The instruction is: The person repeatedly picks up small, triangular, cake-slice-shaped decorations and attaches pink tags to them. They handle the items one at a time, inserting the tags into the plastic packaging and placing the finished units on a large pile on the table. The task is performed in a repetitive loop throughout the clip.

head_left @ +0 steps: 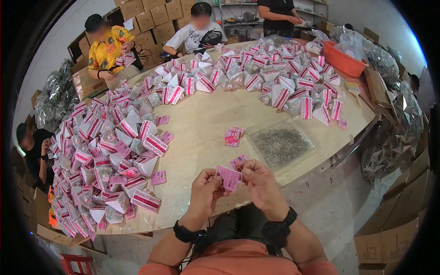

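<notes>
Over the table's near edge, my left hand [207,189] pinches a pink printed card tag [228,178] between thumb and fingers. My right hand [261,181] is closed at the card's upper right corner, its fingertips on what looks like a thin metal ring [239,169]. A second pink card [238,160] shows just behind, partly covered by the hands. Beyond them lies a small pile of pink cards [234,136]. To its right, a shallow clear tray [313,145] holds a heap of small thin metal pieces, too fine to make out singly.
Many clear bags with pink-and-white headers [156,145] are heaped on the left and along the far side of the wooden table [201,128]. An orange basin [343,59] and a brush [354,89] sit at the right. Several people are around the table; cartons [389,233] stand lower right.
</notes>
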Demonstrator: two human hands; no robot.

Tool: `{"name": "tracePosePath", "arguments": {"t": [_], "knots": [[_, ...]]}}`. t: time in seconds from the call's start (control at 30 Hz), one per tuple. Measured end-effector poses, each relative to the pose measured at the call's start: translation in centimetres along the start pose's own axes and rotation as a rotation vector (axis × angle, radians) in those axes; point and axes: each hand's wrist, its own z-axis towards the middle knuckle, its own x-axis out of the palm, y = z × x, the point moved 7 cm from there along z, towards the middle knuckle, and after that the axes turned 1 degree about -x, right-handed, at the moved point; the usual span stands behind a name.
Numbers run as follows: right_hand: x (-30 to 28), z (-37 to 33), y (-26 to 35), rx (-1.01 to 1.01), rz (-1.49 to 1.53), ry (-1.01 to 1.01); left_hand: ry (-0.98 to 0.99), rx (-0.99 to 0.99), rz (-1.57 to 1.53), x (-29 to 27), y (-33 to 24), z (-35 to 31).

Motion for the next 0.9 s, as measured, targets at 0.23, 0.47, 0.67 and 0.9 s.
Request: {"name": "tracePosePath", "arguments": {"t": [0.23,0.47,0.67,0.9], "knots": [[1.3,-0.5,1.4,-0.002,0.008,-0.01,-0.122,0.59,0.942,1.9,-3.4,-1.8],[2.0,-1.3,1.8,-0.038,-0.074,0.064,0.143,0.843,1.13,7.5,-6.8,-3.5],[2.3,-1.7,1.1,0.074,-0.107,0.016,0.075,1.028,1.309,8.3,-6.8,-4.1],[1.7,-3.0,1.5,0.242,-0.157,0.153,0.382,0.806,1.199,8.5,-6.1,-4.1]]}}
